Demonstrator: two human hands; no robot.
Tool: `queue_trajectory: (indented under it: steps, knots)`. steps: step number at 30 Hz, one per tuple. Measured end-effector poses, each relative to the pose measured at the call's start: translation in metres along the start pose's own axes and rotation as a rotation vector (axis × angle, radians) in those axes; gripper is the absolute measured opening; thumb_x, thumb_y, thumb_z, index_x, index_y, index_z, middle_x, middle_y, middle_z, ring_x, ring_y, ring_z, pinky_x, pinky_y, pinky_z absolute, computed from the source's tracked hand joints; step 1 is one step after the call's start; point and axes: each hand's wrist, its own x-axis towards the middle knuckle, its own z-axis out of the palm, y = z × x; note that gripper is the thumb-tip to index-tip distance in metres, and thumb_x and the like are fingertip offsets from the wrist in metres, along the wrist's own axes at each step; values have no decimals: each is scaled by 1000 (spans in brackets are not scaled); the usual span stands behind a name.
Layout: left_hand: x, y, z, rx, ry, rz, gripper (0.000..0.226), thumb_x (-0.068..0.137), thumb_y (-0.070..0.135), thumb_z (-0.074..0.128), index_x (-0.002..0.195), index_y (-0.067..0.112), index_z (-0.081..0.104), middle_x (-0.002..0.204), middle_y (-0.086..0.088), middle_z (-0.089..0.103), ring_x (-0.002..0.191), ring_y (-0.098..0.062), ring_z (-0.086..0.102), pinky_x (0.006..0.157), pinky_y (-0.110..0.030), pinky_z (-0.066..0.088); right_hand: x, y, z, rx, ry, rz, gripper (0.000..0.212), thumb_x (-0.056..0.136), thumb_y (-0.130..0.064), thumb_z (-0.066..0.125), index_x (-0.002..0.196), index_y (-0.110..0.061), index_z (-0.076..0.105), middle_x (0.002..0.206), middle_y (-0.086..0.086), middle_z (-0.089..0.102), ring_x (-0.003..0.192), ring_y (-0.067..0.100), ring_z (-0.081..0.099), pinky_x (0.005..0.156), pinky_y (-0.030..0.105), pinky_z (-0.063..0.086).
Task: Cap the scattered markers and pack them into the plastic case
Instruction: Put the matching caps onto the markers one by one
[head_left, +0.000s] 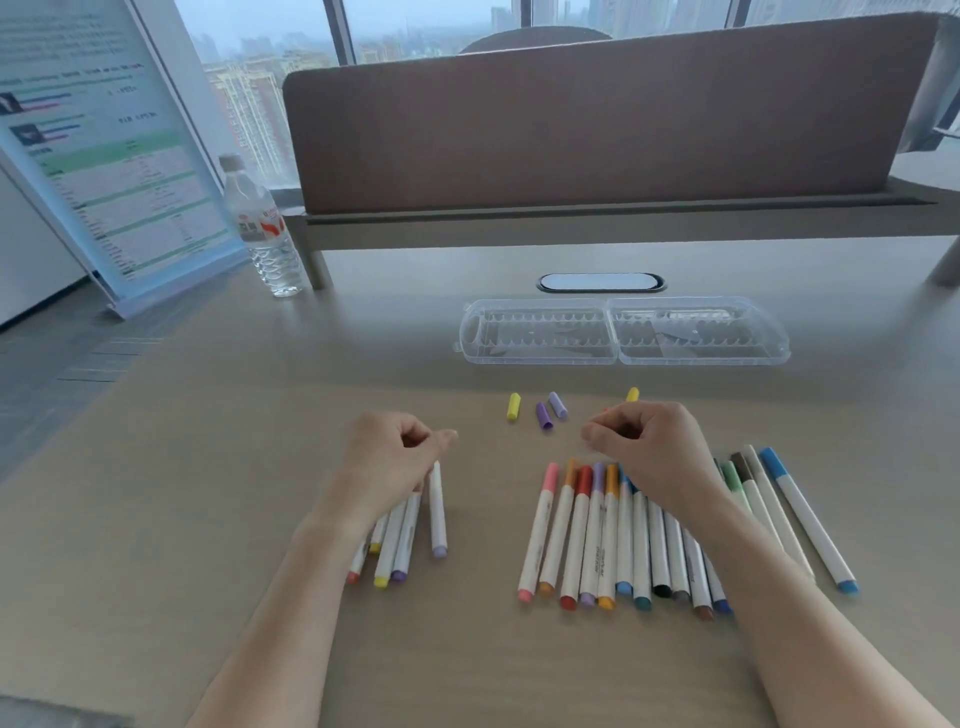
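Nearest the viewer, two bare forearms reach up from the bottom edge over a beige desk (182, 467). At about 7 o'clock from the frame's centre lies a small cluster of uncapped markers (397, 540), white barrels with yellow, purple and red end plugs toward the viewer; a lone lilac-ended marker (437, 512) lies just beside them on the right. The left hand (389, 457) sits over the far ends of this cluster, its fingers (415, 431) curled inward and the thumb stretched toward the right; whether it pinches anything I cannot tell.

At about 5 o'clock a longer row of capped markers (587, 535) lies side by side, caps away from the viewer: pink, orange, red, lilac, amber, then blues, and past the wrist green, brown, a pale one and a blue marker (805, 519) at the right end. The right hand (649, 447) hovers above the far ends of this row, fingers curled tight with the tips drawn together near the thumb; what, if anything, it holds is hidden.

Just beyond the hands lie loose caps: a yellow cap (514, 406), a purple cap (544, 415), a lilac cap (557, 404) and another yellow cap (632, 394) peeking over the right knuckles.

Farther off, at 1 o'clock, the clear plastic case (623, 332) lies open, both halves flat, with no markers inside. Behind it is an oval cable grommet (600, 282), then a brown partition screen (597, 119). At 10 o'clock stand a water bottle (265, 234) and a tilted printed sign (104, 156).
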Motion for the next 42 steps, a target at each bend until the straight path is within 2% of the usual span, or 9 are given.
queue_trajectory:
  steps: [3, 7, 14, 23, 26, 30, 35, 39, 42]
  knots:
    - [-1, -15, -9, 251, -81, -26, 45, 84, 55, 71, 63, 15, 69, 59, -4, 64, 51, -13, 55, 54, -29, 47, -2, -5, 6, -34, -24, -24, 9, 87, -25, 76, 78, -23, 76, 67, -9, 69, 55, -6, 58, 49, 8, 40]
    - [-6, -15, -3, 566, -192, -26, 55, 79, 62, 67, 55, 14, 58, 53, 2, 50, 50, -16, 47, 51, -27, 35, -7, -9, 9, -60, -47, -53, 11, 87, -24, 75, 76, -22, 75, 65, -7, 70, 53, -6, 58, 49, 7, 41]
    - [2, 11, 4, 788, -270, 57, 45, 82, 44, 63, 56, 16, 40, 53, 2, 39, 49, -17, 39, 46, -29, 29, -10, -2, 3, -79, 17, -91, 9, 86, -25, 76, 77, -25, 76, 72, -9, 73, 64, 1, 64, 54, 7, 44]
    - [16, 2, 32, 84, -267, 303, 38, 87, 27, 65, 57, 8, 52, 46, 12, 39, 47, -5, 35, 51, -23, 34, 1, 8, -11, -79, 113, -67, 5, 89, -23, 73, 92, -26, 76, 79, -13, 72, 71, 0, 65, 66, 18, 49]
    - [10, 2, 42, -59, -265, 348, 33, 90, 18, 64, 60, 4, 60, 47, 12, 48, 47, -2, 40, 50, -16, 34, 19, 4, -9, -346, -32, -124, 21, 95, -24, 65, 115, -24, 70, 100, -9, 66, 83, 3, 59, 73, 17, 44]
    - [14, -2, 48, -116, -236, 349, 32, 90, 19, 66, 64, 2, 59, 48, 11, 48, 48, -2, 40, 51, -18, 36, 53, -6, 12, -633, -282, -137, 38, 101, -33, 50, 139, -35, 53, 125, -2, 52, 118, 19, 47, 99, 37, 42]
    - [18, -9, 40, -180, -270, 290, 24, 84, 34, 63, 77, 11, 69, 70, -8, 70, 61, -17, 63, 66, -41, 55, 71, -6, 34, -791, -193, -244, 13, 95, -33, 53, 92, -34, 66, 92, -8, 54, 97, 19, 56, 86, 36, 35]
    - [18, -8, 30, -241, -287, 296, 18, 81, 34, 57, 87, 24, 71, 73, -11, 71, 75, -36, 68, 72, -49, 56, 64, -8, 31, -672, -155, -229, 22, 94, -15, 54, 104, -25, 72, 108, -5, 68, 101, 17, 61, 96, 33, 39]
    - [15, -5, 29, -268, -307, 291, 17, 81, 28, 56, 86, 20, 70, 68, -9, 70, 63, -31, 63, 64, -44, 54, 46, -15, 19, -286, -61, -159, 27, 98, -12, 53, 112, -27, 72, 95, -7, 70, 74, 4, 61, 74, 19, 49]
